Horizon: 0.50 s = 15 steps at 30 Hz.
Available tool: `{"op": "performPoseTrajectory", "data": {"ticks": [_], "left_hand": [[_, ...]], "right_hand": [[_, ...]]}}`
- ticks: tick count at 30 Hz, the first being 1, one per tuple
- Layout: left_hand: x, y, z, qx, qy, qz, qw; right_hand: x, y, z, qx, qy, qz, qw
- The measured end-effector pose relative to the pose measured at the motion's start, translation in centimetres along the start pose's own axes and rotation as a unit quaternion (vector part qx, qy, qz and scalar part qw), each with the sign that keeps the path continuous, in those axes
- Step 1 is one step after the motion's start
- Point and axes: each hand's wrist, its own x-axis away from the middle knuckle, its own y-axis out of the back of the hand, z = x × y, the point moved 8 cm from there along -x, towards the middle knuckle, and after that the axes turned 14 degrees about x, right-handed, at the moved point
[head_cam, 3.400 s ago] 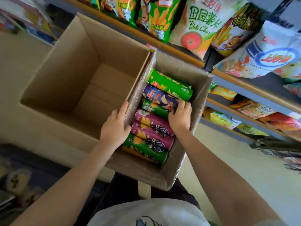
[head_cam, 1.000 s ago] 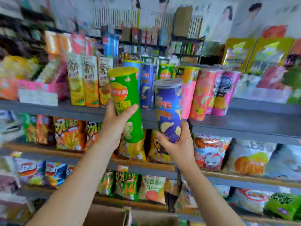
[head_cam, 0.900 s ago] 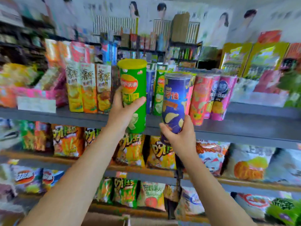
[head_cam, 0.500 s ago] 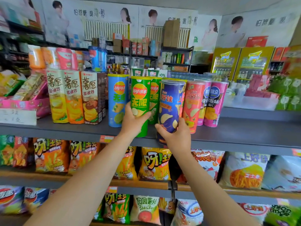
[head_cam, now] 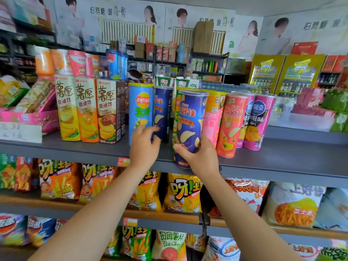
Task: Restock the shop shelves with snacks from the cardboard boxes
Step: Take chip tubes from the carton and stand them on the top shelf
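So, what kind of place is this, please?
Most likely a small grocery or snack shop: grey shelves packed with chip canisters and snack bags, orange price tags on the shelf edges, and drink fridges behind.

navy chip can (head_cam: pixel 190 127) w/ yellow crisps, grey shelf (head_cam: pixel 282 159)

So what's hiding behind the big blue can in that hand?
Behind the blue can held by the right hand peeks a green can, only a thin strip of it showing. An orange-topped pink can stands beside it. Anything further back is covered.
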Motion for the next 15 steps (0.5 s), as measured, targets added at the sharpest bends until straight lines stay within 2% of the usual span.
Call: {"op": "performPoseTrajectory", "data": {"ticks": [2,3,9,15], "left_hand": [[0.5,3.3,0.4,-0.059,-0.034,-0.097,0.993],[0.6,4.2,1.0,-0.073,-0.023,-0.107,0.991],[0.1,3.0,3.6,-0.095,0.035,0.016,0.995],[0.1,2.7,4.0,-0.117,0.050,0.030,0.991]], "right_hand": [[-0.1,-1.3,1.6,-0.005,0.008,0.022,1.000],[-0.1,-1.8,2.6,-0.006,0.013,0.028,1.000],[-1.1,-4.8,5.0,0.014,0.003,-0.005,1.000],[-2.2,-7.2,5.4,0.056,-0.001,0.013,0.998]]}}
